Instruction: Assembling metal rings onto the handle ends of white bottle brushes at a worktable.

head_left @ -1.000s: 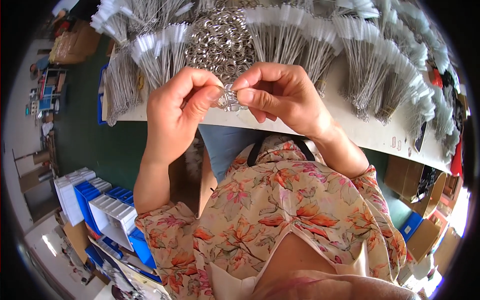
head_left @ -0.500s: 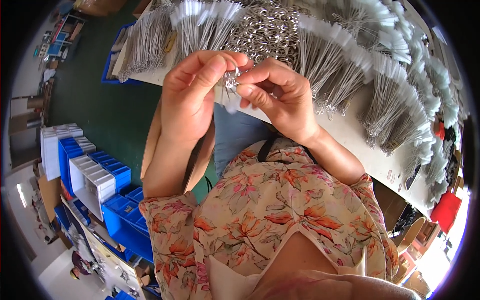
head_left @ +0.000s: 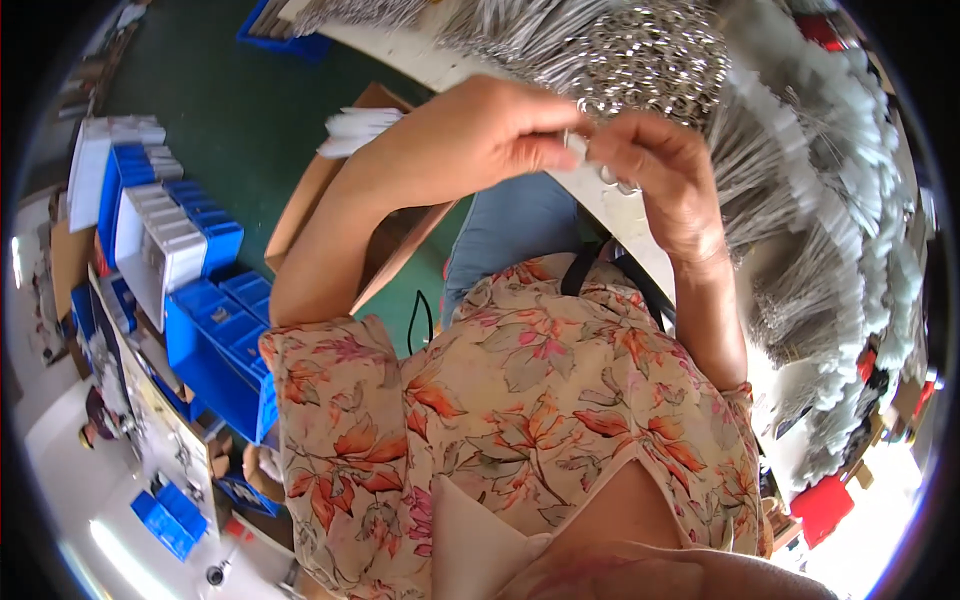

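Note:
My left hand [head_left: 520,130] and my right hand [head_left: 660,170] meet fingertip to fingertip over the near edge of the table, just in front of the heap of shiny metal rings [head_left: 650,60]. Small metal rings [head_left: 615,180] show beneath the curled fingers of my right hand. The left finger and thumb are pinched together; motion blur hides what lies between them. Thin wire-handled brushes [head_left: 755,150] with pale bristle ends lie in bundles to the right of the heap. More wire bundles [head_left: 510,40] lie to its left.
An open cardboard box [head_left: 300,215] stands under my left forearm, with white strip-like pieces [head_left: 355,128] by its far corner. Blue bins [head_left: 225,340] and white bins [head_left: 145,240] stack at the left. A red item [head_left: 822,510] is at the lower right.
Both hands have moved right in the picture, and the view has shifted. The ring heap and brush bundles now appear farther right. The white pieces by the box have come into view.

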Motion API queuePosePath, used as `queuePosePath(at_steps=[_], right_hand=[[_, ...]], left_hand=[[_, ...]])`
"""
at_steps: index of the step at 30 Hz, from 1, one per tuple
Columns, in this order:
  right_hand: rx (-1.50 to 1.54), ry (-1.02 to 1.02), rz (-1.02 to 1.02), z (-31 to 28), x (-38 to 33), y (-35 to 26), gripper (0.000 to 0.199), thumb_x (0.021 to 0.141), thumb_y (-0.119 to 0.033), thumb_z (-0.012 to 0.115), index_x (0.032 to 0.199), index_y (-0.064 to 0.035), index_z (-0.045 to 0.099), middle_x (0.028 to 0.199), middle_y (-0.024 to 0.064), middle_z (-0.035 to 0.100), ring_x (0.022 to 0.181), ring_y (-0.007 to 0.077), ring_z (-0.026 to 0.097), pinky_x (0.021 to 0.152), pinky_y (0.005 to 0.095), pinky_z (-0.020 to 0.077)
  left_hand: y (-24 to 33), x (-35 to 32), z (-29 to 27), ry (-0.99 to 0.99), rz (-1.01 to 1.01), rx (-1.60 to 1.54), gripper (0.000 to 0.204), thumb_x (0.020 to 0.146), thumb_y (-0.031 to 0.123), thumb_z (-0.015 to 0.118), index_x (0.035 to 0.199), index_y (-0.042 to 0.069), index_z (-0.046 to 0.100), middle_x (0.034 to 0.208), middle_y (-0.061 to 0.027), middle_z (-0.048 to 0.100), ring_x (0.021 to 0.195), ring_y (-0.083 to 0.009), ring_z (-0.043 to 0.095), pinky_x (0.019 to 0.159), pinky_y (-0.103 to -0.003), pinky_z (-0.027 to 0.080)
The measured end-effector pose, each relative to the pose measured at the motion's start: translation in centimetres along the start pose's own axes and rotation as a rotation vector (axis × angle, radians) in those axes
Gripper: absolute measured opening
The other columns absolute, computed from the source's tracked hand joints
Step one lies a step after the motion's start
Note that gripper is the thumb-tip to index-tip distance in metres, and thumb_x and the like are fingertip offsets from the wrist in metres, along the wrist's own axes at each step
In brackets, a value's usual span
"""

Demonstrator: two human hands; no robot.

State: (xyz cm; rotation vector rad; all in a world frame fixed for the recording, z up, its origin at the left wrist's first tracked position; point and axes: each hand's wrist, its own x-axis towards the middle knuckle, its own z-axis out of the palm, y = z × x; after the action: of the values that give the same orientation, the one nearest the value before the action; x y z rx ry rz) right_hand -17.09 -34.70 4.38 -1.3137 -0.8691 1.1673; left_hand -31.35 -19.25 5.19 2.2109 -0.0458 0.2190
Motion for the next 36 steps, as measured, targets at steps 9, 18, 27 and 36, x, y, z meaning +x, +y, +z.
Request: queuePosePath(at_steps=[9, 18, 27, 36], right_hand=[[-0.33, -0.075, 0.169, -0.3, -2.8, 7.5, 0.019, 0.084, -0.011, 0.06, 0.1, -0.0021, 0.062, 0.079, 0.005, 0.062, 0.074, 0.0086, 0.054, 0.068, 0.0237, 0.0444], [-0.152, -0.017, 0.323, -3.1, -4.3, 9.1, 0.015, 0.085, -0.009, 0.057, 0.098, -0.0015, 0.062, 0.083, 0.0028, 0.062, 0.077, 0.008, 0.055, 0.072, 0.0229, 0.0436], [-0.326, 0.259, -0.014, -10.4, -6.6, 2.2, 0.013, 0.081, -0.01, 0.062, 0.092, -0.0028, 0.064, 0.085, 0.0058, 0.064, 0.077, 0.0121, 0.059, 0.067, 0.0251, 0.0472], [-0.743, 0.64, -0.094, -21.4, -9.6, -6.0, 0.014, 0.083, -0.01, 0.059, 0.091, -0.0007, 0.064, 0.073, 0.0061, 0.064, 0.061, 0.0107, 0.061, 0.058, 0.0237, 0.0495]], left_hand=[[-17.2, -13.1, 8.6, -0.266, -0.308, 0.567, 0.016, 0.082, 0.019, 0.054, 0.091, 0.009, 0.063, 0.079, -0.0106, 0.056, 0.078, -0.0301, 0.056, 0.07, -0.041, 0.044], [-23.1, -33.0, 17.2, -0.573, -1.349, 0.603, 0.031, 0.085, 0.033, 0.051, 0.102, 0.012, 0.064, 0.104, -0.0092, 0.061, 0.1, -0.0278, 0.056, 0.077, -0.049, 0.044], [-7.8, 0.9, -5.4, -0.257, -0.537, -0.548, 0.022, 0.089, 0.013, 0.051, 0.104, -0.002, 0.058, 0.086, -0.0084, 0.063, 0.073, -0.013, 0.061, 0.061, -0.028, 0.05], [-11.4, 28.6, -11.1, -0.021, -0.351, 0.912, 0.035, 0.07, 0.029, 0.07, 0.094, 0.005, 0.061, 0.089, -0.0152, 0.064, 0.083, -0.0298, 0.062, 0.073, -0.039, 0.047]])
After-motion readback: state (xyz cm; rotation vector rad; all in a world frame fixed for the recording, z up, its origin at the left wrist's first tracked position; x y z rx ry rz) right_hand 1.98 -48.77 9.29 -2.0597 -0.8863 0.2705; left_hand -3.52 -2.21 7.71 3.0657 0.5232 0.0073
